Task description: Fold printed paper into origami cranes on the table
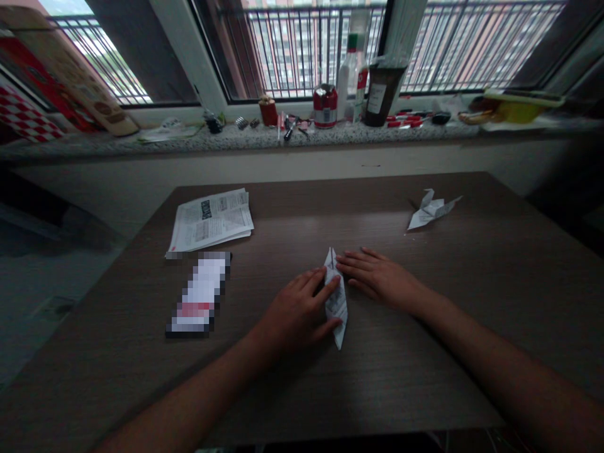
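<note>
A narrow folded piece of printed paper (336,305) lies on the table, pointed at its near end and split into two tips at its far end. My left hand (302,302) rests over its left edge, fingers spread, with the thumb and index finger lying on the paper. From the right side, my right hand (380,277) lies flat with fingers stretched out, the fingertips at the paper's upper right edge. Neither hand is wrapped round it.
A folded paper crane (430,209) stands at the back right of the brown table (292,390). Folded printed sheets (212,220) lie at the back left, with a phone (201,294) nearer. Along the windowsill (189,145) stand a red can (325,106), bottles and small tools.
</note>
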Motion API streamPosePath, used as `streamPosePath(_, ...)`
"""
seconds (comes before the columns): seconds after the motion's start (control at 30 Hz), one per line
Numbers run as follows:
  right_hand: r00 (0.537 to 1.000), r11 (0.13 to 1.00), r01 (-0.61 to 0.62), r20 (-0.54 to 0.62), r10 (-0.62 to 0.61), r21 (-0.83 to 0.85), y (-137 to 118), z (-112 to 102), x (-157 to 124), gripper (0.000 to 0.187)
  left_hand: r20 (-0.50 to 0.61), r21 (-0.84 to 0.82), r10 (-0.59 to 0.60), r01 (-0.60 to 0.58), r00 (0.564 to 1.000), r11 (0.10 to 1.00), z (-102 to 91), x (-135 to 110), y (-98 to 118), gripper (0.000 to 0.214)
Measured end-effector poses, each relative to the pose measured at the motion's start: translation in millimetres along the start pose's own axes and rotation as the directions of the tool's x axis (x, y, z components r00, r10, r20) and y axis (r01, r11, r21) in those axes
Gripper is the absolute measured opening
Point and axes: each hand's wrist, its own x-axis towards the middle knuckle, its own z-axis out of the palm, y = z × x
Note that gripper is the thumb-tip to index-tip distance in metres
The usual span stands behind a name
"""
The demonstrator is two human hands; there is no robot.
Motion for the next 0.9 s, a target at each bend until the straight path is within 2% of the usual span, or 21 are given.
streamPosePath(0.17,1.000,0.999,-0.028,-0.014,0.027,-0.028,5,-4,0,0.046,0.035,0.011,0.027,-0.028,0.999,1.000,2.2,1,-2,0.073)
streamPosePath(0.3,0.999,1.000,-0.031,-0.038,0.031,-0.002,5,-3,2,0.052,0.034,-0.012,0.036,-0.035,0.999,0.999,5.3,5,-2,0.072)
streamPosePath(0.43,1.000,1.000,0.003,-0.002,-0.003,0.031,5,2,5,0.053,0.038,-0.015,0.031,-0.030,0.999,0.999,5.5,7,0,0.074)
streamPosePath(0.6,1.000,0.996,-0.030,0.007,0.029,0.087,6,3,7,0.051,-0.010,-0.006,0.027,-0.027,1.000,1.000,7.9,6,3,0.073)
streamPosePath(0.67,0.999,0.995,-0.043,0.008,0.042,0.093,6,2,7,0.050,-0.017,-0.002,0.061,-0.061,0.998,0.998,10.6,5,3,0.066)
streamPosePath(0.77,0.998,0.996,-0.053,0.015,0.053,0.064,7,3,8,0.051,0.023,-0.009,0.175,-0.174,0.984,0.985,13.7,3,2,0.052)
streamPosePath(0.9,0.996,0.996,-0.093,0.007,0.092,0.018,8,7,10,0.052,0.090,-0.026,0.218,-0.217,0.972,0.976,11.6,3,1,0.053)
